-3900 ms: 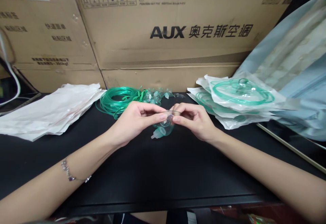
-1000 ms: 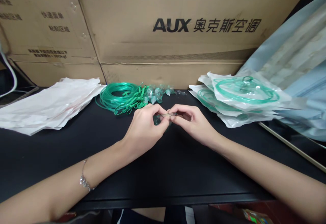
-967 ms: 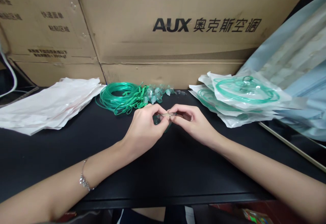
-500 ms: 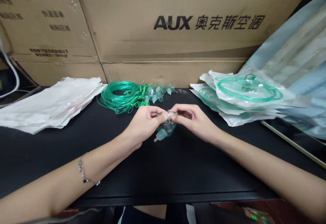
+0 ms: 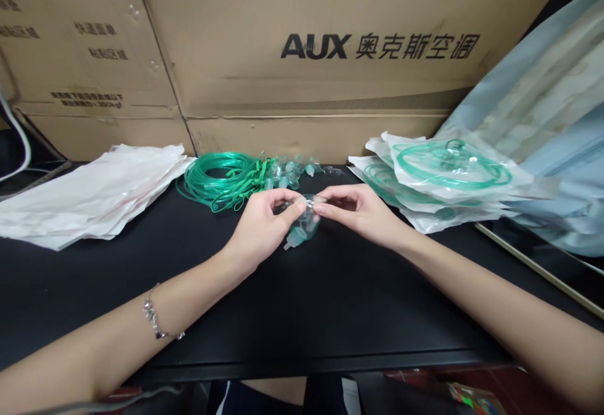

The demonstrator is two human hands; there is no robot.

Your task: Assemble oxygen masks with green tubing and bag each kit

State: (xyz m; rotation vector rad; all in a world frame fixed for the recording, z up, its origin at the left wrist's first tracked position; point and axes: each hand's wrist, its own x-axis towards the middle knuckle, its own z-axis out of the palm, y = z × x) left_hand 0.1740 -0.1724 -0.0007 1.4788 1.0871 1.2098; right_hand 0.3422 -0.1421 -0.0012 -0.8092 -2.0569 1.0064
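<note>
A clear greenish oxygen mask [image 5: 307,221] is held above the black table, its connector end pointing down and left. My left hand [image 5: 267,219] pinches the mask's left side between thumb and fingers. From the right, my right hand [image 5: 355,210] has thumb and forefinger closed at the mask's upper edge, by a small metal nose clip [image 5: 310,203]. The fingertips partly cover the clip and the rim. Behind my hands lie several more clear masks [image 5: 289,173] with green elastic straps [image 5: 245,182].
Coiled green tubing [image 5: 212,176] lies left of the masks. White paper pouches [image 5: 94,188] are stacked at the left, and packed mask sets [image 5: 448,170] at the right. A large cardboard box [image 5: 302,88] stands behind the black table [image 5: 302,314]. Light-blue fabric [image 5: 561,144] hangs at the right.
Both hands have risen slightly together with the mask. My right hand's fingertips have shifted a little apart from the left ones, showing more of the clip and rim.
</note>
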